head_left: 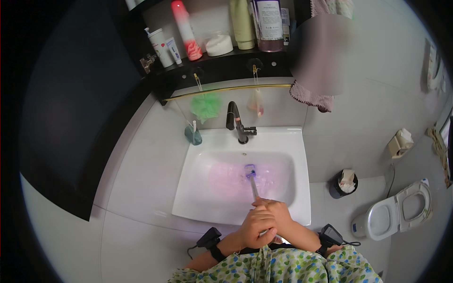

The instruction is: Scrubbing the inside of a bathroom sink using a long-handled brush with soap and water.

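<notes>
Head view: left hand point(257, 226) and right hand point(278, 213) grip brush point(252, 178) reaching ahead into sink point(302, 207).

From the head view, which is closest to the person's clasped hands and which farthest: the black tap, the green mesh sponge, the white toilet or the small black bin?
Measured from the hands:
1. Small black bin, to the right on the floor.
2. Black tap, straight ahead behind the white basin, and white toilet, far right: too close to call.
3. Green mesh sponge, hanging from the rail, ahead left.

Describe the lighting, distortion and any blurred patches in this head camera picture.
Head view: fisheye bends the gold rail and sink edges, with a black vignette at the corners; a soft blurred patch hides the area above the pink towel; purple light tints the basin around the tool that both hands hold; lighting is even, without harsh glare.
</notes>
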`<state>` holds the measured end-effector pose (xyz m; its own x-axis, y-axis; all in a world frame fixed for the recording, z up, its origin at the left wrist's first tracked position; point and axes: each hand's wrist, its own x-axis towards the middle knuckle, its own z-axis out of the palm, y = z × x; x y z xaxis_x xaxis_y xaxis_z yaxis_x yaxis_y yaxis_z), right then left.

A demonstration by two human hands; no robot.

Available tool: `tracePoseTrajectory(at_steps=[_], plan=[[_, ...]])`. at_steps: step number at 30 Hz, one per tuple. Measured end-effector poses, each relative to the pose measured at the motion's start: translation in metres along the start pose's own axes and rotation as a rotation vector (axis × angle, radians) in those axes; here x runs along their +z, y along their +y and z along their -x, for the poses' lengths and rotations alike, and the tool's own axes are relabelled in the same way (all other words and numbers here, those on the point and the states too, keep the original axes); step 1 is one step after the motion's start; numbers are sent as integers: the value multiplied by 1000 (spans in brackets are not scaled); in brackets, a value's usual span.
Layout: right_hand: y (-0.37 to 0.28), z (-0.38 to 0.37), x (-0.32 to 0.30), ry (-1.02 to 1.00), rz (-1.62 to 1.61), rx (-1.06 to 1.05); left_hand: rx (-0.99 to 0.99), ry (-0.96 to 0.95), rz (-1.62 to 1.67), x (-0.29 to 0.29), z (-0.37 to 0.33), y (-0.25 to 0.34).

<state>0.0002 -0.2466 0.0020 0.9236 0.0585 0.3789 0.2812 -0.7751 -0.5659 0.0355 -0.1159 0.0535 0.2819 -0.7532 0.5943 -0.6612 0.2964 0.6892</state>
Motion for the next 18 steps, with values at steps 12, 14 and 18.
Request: tracePoseTrajectory(at_steps=[12, 14, 18], plan=[[-69, -12, -32, -159, -137, -26, -130, -224, -130, -55, -7, 66], [-78, -12, -51, -283, -11, 55, -94, -234, -91, -57, -12, 65], [-71, -8, -48, -284, 153, 86, -3, -237, 31, -58, -14, 49]])
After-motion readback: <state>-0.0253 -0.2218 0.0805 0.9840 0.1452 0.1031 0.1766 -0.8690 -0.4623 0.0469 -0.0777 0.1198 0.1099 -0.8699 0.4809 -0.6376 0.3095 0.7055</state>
